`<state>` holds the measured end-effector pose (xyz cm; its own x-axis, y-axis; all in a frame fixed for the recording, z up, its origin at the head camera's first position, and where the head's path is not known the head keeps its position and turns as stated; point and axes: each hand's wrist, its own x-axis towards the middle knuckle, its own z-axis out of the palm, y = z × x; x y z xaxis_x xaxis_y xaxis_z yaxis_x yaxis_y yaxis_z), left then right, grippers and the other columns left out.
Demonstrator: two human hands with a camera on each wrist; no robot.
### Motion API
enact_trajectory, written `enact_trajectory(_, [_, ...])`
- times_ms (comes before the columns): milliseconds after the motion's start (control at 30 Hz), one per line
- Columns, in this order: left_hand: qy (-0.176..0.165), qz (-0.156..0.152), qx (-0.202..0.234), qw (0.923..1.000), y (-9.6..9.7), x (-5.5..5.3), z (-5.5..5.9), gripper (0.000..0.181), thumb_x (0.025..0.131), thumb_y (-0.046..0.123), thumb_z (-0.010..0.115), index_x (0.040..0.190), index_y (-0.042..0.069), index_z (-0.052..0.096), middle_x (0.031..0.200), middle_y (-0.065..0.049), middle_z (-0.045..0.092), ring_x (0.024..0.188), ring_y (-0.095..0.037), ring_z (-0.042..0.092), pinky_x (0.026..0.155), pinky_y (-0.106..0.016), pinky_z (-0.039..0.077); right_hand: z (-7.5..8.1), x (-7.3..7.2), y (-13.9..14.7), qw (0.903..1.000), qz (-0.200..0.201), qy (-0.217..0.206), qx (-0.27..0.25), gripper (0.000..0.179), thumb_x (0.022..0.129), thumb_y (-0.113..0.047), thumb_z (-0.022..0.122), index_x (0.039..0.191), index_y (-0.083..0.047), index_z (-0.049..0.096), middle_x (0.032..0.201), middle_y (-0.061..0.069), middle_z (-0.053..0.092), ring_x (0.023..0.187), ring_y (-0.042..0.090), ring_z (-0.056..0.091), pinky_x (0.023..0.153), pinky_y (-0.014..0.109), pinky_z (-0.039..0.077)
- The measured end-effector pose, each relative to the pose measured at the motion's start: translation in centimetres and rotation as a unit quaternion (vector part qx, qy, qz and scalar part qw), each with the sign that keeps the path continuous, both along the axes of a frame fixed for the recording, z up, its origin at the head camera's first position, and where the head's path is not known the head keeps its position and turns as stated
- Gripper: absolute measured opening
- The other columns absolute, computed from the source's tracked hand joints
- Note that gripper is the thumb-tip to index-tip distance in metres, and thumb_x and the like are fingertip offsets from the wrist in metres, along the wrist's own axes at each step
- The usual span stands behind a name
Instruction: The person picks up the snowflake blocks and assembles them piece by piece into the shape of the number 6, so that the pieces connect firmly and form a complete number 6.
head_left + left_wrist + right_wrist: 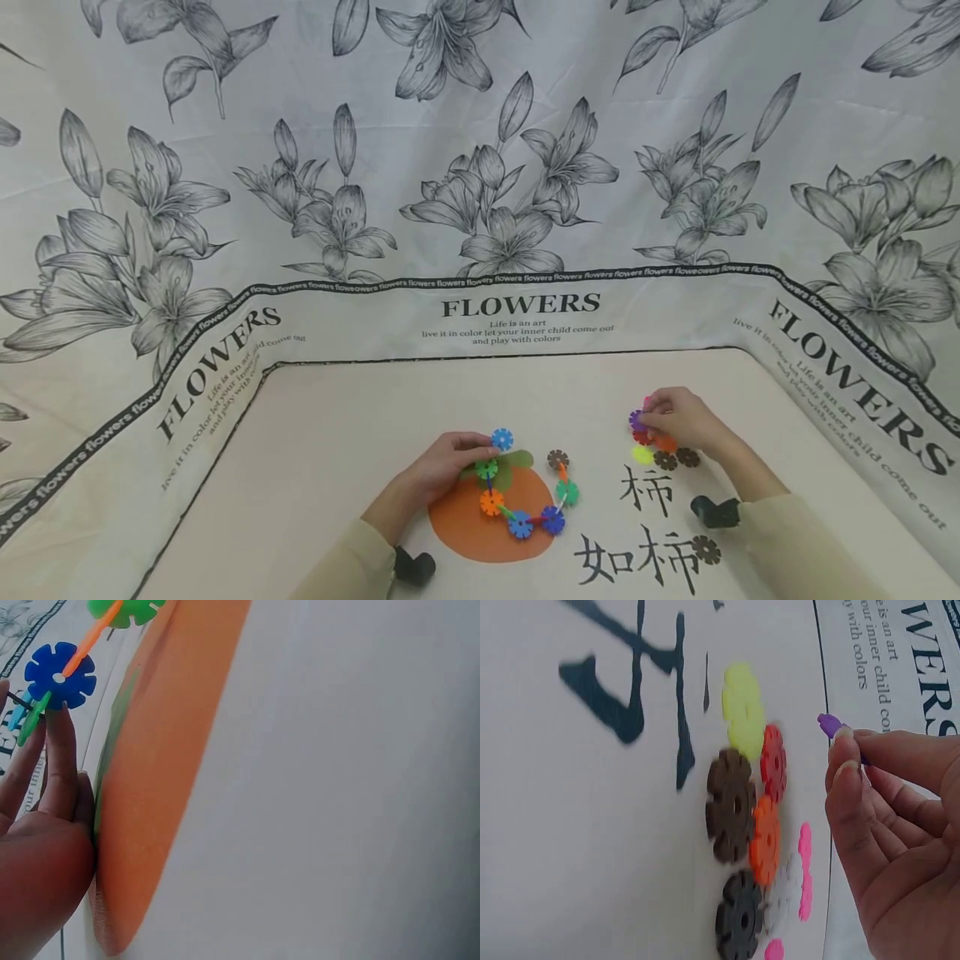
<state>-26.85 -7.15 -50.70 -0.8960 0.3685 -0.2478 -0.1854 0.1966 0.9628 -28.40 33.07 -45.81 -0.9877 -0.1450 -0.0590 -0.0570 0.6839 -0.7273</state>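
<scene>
Left hand: fingers pinching one end of a chain of notched plastic discs, near its light blue end disc; exact contact point partly hidden. Chain runs in a U over the orange fruit print on the bench; its other end, a brown disc, lies right of the print. Discs are joined by others set edge-on. Right hand: thumb and fingertips pinching a purple disc, raised above a small group of loose discs. Group includes yellow, red, orange and pink pieces, plus two dark ones beside them. Separate dark brown disc at the edge of the lower printed characters. Flower-printed cloth behind.
</scene>
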Motion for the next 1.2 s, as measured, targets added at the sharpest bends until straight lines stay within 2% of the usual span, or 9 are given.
enact_trajectory(233, [-0.008, -0.001, 0.001, 1.0, -0.1, 0.0, -0.1, 0.042, 0.093, 0.036, 0.077, 0.122, 0.006, 0.072, 0.118, -0.005, 0.07, 0.114, -0.019, 0.06, 0.11, -0.043, 0.046, 0.9, 0.0, -4.2, 0.9959, 0.042, -0.01, -0.079, 0.021, 0.097, -0.01, 0.07, 0.109, 0.005, 0.063, 0.09, 0.011, 0.072, 0.081, 0.029, 0.072, 0.071, 0.037, 0.06])
enact_trajectory(367, [-0.002, 0.001, 0.001, 1.0, 0.0, 0.0, 0.0, 0.042, 0.093, 0.034, 0.076, 0.122, 0.005, 0.072, 0.119, -0.005, 0.07, 0.114, -0.019, 0.059, 0.112, -0.045, 0.043, 1.2, 0.0, -6.7, 0.9901, 0.07, -0.018, -0.12, 0.021, 0.096, -0.009, 0.07, 0.109, 0.005, 0.063, 0.093, 0.012, 0.072, 0.09, 0.033, 0.074, 0.082, 0.04, 0.061])
enact_trajectory(467, [0.0, 0.005, 0.002, 1.0, 0.1, 0.1, -0.1, 0.042, 0.094, 0.033, 0.076, 0.123, 0.004, 0.071, 0.12, -0.005, 0.07, 0.115, -0.02, 0.059, 0.113, -0.046, 0.042, 1.2, 0.1, -8.5, 0.9851, 0.097, -0.021, -0.14, 0.018, 0.095, -0.007, 0.069, 0.108, 0.005, 0.063, 0.093, 0.013, 0.072, 0.092, 0.036, 0.073, 0.084, 0.041, 0.06])
enact_trajectory(633, [-0.005, 0.01, -0.006, 0.9999, 0.2, 0.2, 0.0, 0.041, 0.094, 0.034, 0.075, 0.124, 0.006, 0.071, 0.12, -0.004, 0.07, 0.116, -0.019, 0.06, 0.112, -0.047, 0.043, 0.6, 0.2, -10.9, 0.9784, 0.141, -0.015, -0.151, 0.013, 0.094, -0.006, 0.07, 0.103, 0.003, 0.066, 0.093, 0.011, 0.073, 0.092, 0.038, 0.073, 0.082, 0.036, 0.061])
enact_trajectory(867, [-0.001, 0.005, -0.012, 0.9999, 0.2, 0.2, 0.0, 0.04, 0.095, 0.036, 0.074, 0.123, 0.008, 0.072, 0.118, -0.003, 0.071, 0.114, -0.017, 0.061, 0.109, -0.044, 0.046, -0.2, 0.1, -13.3, 0.9684, 0.189, 0.016, -0.162, 0.011, 0.094, -0.007, 0.071, 0.102, 0.0, 0.067, 0.097, 0.012, 0.073, 0.093, 0.037, 0.074, 0.081, 0.031, 0.061])
enact_trajectory(1000, [0.004, 0.001, -0.002, 1.0, 0.1, 0.0, -0.1, 0.041, 0.096, 0.036, 0.073, 0.124, 0.007, 0.071, 0.118, -0.004, 0.071, 0.111, -0.017, 0.061, 0.109, -0.043, 0.046, -0.5, -0.1, -14.0, 0.967, 0.201, 0.031, -0.154, 0.01, 0.093, -0.005, 0.072, 0.101, -0.001, 0.068, 0.098, 0.014, 0.073, 0.092, 0.035, 0.074, 0.08, 0.032, 0.061])
enact_trajectory(1200, [0.01, -0.005, 0.013, 0.9998, 0.0, 0.0, -0.2, 0.036, 0.098, 0.034, 0.07, 0.121, 0.006, 0.072, 0.114, -0.004, 0.071, 0.107, -0.017, 0.061, 0.107, -0.04, 0.047, -0.7, -0.1, -14.5, 0.9665, 0.211, 0.031, -0.143, 0.01, 0.092, -0.005, 0.074, 0.101, -0.002, 0.07, 0.101, 0.014, 0.074, 0.094, 0.031, 0.074, 0.079, 0.029, 0.06])
